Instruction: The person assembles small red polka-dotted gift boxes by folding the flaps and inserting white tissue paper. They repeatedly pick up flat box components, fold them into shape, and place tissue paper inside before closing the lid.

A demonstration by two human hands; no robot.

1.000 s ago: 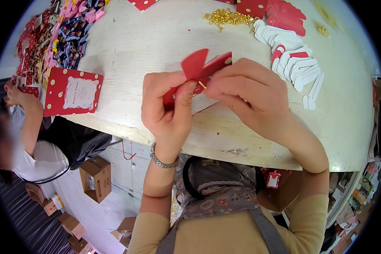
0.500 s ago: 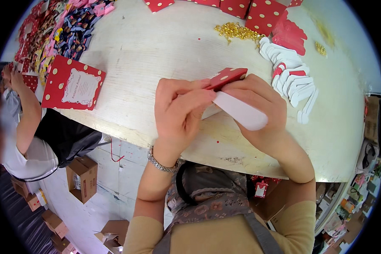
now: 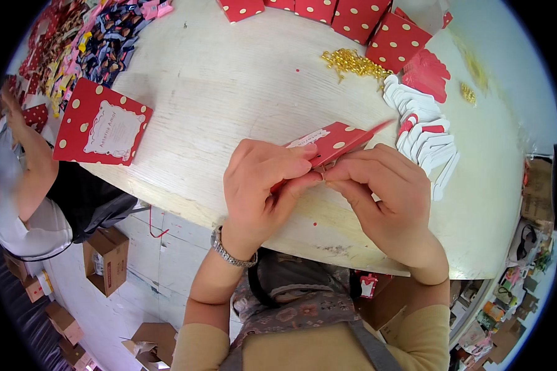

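My left hand [image 3: 263, 188] and my right hand [image 3: 387, 198] meet over the table's near edge, both pinching a folded red card with cream dots [image 3: 331, 141]. A white label shows on the card's top by my left fingertips. My right fingertips press at the card's lower edge where a small gold piece seems to sit; it is too small to tell. A metal watch is on my left wrist.
A pale wooden table [image 3: 229, 93] carries a large red dotted card with a white panel [image 3: 102, 127], a row of red dotted cards [image 3: 353, 21], a gold fastener pile [image 3: 349, 62], white tags [image 3: 424, 139] and red cutouts [image 3: 427, 74]. Another person [image 3: 18, 179] sits at left. Cardboard boxes [image 3: 105, 260] stand below.
The card has turned from showing its white inside to lying folded with the dotted side up. My hands have closed in at its lower edge.
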